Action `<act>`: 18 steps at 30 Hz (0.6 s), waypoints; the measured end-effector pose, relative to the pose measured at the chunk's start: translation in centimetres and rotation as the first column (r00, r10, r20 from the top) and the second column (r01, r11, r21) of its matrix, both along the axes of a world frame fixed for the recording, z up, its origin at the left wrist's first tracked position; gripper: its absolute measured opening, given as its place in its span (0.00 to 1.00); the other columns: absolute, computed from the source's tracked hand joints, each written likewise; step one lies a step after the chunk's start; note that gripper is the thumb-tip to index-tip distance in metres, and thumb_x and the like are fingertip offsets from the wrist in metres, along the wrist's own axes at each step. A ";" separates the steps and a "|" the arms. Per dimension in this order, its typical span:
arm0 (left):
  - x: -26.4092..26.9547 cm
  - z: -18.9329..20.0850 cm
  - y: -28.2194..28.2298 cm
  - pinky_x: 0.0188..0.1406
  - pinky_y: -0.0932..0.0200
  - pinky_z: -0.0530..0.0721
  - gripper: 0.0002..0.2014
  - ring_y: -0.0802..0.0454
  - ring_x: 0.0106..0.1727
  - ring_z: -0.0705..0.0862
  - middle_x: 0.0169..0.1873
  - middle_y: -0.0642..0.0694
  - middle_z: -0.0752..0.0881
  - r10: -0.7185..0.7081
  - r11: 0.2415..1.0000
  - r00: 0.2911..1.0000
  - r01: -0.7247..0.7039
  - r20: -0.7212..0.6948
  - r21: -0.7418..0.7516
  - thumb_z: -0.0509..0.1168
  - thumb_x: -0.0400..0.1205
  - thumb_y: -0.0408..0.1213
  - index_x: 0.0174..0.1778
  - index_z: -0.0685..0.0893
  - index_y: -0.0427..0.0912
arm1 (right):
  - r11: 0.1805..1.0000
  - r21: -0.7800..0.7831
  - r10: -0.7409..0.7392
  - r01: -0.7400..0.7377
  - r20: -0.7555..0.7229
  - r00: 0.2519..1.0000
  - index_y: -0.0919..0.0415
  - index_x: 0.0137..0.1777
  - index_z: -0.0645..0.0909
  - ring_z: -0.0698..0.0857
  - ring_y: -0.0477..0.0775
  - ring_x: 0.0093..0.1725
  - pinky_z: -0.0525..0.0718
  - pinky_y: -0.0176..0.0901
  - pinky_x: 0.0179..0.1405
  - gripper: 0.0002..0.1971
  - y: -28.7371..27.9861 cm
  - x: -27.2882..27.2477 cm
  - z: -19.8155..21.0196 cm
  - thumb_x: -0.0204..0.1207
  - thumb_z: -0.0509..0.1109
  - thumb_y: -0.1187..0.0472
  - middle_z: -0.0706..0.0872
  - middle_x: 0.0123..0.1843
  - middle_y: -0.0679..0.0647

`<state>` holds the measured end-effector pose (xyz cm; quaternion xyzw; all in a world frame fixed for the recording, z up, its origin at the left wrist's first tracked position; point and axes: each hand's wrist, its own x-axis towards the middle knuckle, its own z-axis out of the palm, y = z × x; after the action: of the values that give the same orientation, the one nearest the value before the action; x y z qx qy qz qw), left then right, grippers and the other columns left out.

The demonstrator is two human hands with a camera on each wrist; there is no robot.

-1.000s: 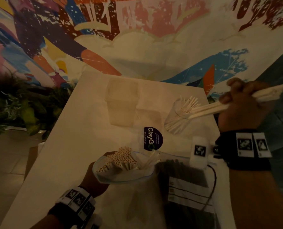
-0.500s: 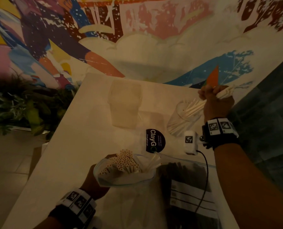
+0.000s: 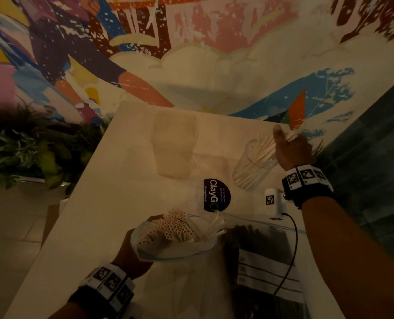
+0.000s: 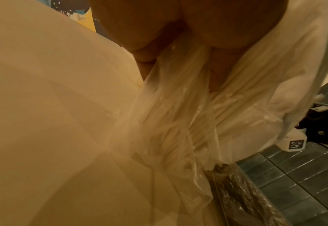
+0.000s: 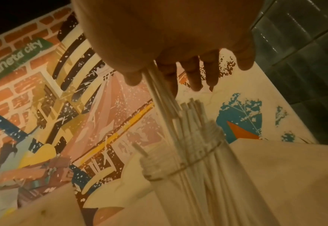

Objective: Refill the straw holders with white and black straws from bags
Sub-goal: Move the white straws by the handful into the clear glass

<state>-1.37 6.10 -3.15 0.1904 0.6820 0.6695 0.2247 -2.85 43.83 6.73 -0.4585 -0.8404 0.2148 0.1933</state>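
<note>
My right hand [image 3: 291, 148] [image 5: 171, 73] holds a bundle of white straws [image 5: 159, 93] over a clear round holder [image 3: 252, 168] [image 5: 188, 171] at the table's right; their lower ends reach into the holder among other white straws. My left hand [image 3: 128, 254] [image 4: 178, 50] grips the clear bag of white straws [image 3: 172, 233] [image 4: 178, 122] and holds its mouth open near the front of the table. A bag of black straws [image 3: 262, 263] [image 4: 242, 198] lies flat to the right of it. A second, empty frosted holder [image 3: 174, 146] stands at the back.
The pale table [image 3: 113, 203] stands against a painted mural wall [image 3: 191, 54]. Green plants [image 3: 30, 153] are to the left. A dark round ClayGo sticker [image 3: 216, 198] lies mid-table. Dark tiled floor [image 3: 375, 157] lies right of the table edge.
My right hand has carried the white straws from high at the right down and forward to the round holder, tipping them into it. The left hand and its bag stayed put.
</note>
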 end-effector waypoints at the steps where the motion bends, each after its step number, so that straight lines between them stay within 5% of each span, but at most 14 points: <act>1: 0.0 -0.2 0.0 0.38 0.82 0.79 0.11 0.78 0.35 0.83 0.30 0.76 0.85 0.007 1.000 1.000 -0.007 -0.022 -0.011 0.70 0.49 0.62 0.27 0.82 0.80 | 0.999 0.037 0.007 -0.005 -0.039 0.999 0.64 0.71 0.73 0.75 0.70 0.69 0.71 0.65 0.70 0.36 0.2 0.0 -0.4 0.77 0.58 0.33 0.76 0.71 0.67; 4: -0.2 -0.5 0.1 0.41 0.84 0.77 0.12 0.83 0.39 0.81 0.31 0.83 0.82 0.025 0.999 0.999 -0.026 -0.039 -0.035 0.65 0.53 0.58 0.28 0.79 0.85 | 0.992 0.126 0.016 0.019 -0.268 0.963 0.59 0.80 0.57 0.65 0.66 0.78 0.66 0.64 0.76 0.39 0.6 0.3 -1.3 0.74 0.72 0.49 0.64 0.79 0.64; 7: -0.3 -0.7 -0.1 0.41 0.83 0.77 0.13 0.83 0.38 0.80 0.30 0.84 0.81 -0.001 0.996 0.999 -0.003 -0.049 -0.084 0.65 0.57 0.54 0.25 0.78 0.85 | 0.985 0.171 0.080 -0.037 -0.252 0.964 0.57 0.83 0.48 0.63 0.66 0.80 0.65 0.62 0.77 0.43 0.4 0.5 -2.0 0.76 0.72 0.58 0.58 0.83 0.63; 11: -0.4 -1.1 -0.3 0.46 0.68 0.84 0.11 0.71 0.40 0.85 0.34 0.72 0.88 -0.003 1.000 1.000 0.003 -0.009 -0.021 0.72 0.58 0.54 0.33 0.85 0.76 | 0.980 0.074 0.180 -0.187 0.092 0.979 0.64 0.78 0.63 0.70 0.68 0.75 0.69 0.61 0.73 0.32 0.9 -0.1 -3.1 0.82 0.55 0.42 0.69 0.78 0.67; 13: -0.4 -1.3 -0.1 0.46 0.74 0.83 0.13 0.73 0.43 0.85 0.38 0.72 0.88 0.010 1.000 1.000 -0.010 -0.012 0.004 0.68 0.61 0.50 0.36 0.85 0.76 | 0.986 0.047 0.162 -0.163 0.021 0.987 0.64 0.80 0.61 0.67 0.67 0.77 0.66 0.62 0.76 0.32 0.5 -0.2 -2.9 0.83 0.54 0.42 0.65 0.80 0.66; 16: -0.3 -1.2 -0.2 0.49 0.76 0.82 0.14 0.73 0.45 0.85 0.40 0.73 0.88 0.000 1.000 1.000 0.000 -0.004 0.005 0.72 0.56 0.62 0.38 0.85 0.77 | 0.986 0.137 0.128 -0.098 -0.230 0.965 0.59 0.83 0.51 0.64 0.65 0.79 0.64 0.55 0.75 0.34 -0.4 -0.1 -2.4 0.83 0.59 0.48 0.57 0.84 0.62; 18: -0.3 -1.3 -0.3 0.48 0.76 0.82 0.22 0.72 0.44 0.85 0.39 0.72 0.88 0.003 1.000 1.000 -0.003 0.020 0.020 0.73 0.48 0.73 0.37 0.85 0.76 | 0.972 0.201 0.167 -0.120 -0.236 0.957 0.56 0.84 0.49 0.62 0.64 0.80 0.64 0.55 0.74 0.33 -0.7 -0.2 -2.4 0.84 0.58 0.49 0.54 0.85 0.61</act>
<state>-1.66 5.82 -4.48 0.1850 0.6732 0.6785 0.2285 -3.09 43.08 4.35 -0.3451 -0.8566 0.2056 0.3238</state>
